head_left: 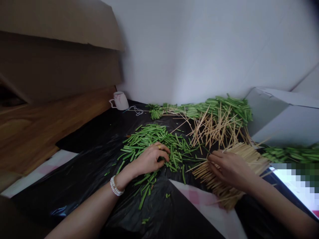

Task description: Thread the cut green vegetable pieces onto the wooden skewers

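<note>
My left hand, with a ring and a pearl-like bracelet, rests over a loose pile of cut green beans. Its fingers are curved down into the beans, with a gap between thumb and forefinger. On the right, my right hand lies over a thick bundle of bamboo skewers. Its fingers are curled together, and a dark green bean sticks out at their tips. Whether a skewer is also in those fingers is hidden. Behind, beans threaded on skewers are heaped against the wall.
Black plastic sheeting covers the surface, over a pink-and-white checked cloth. A white mug and a tangled white cord stand at the back left. A cardboard box rises on the left, a pale box on the right.
</note>
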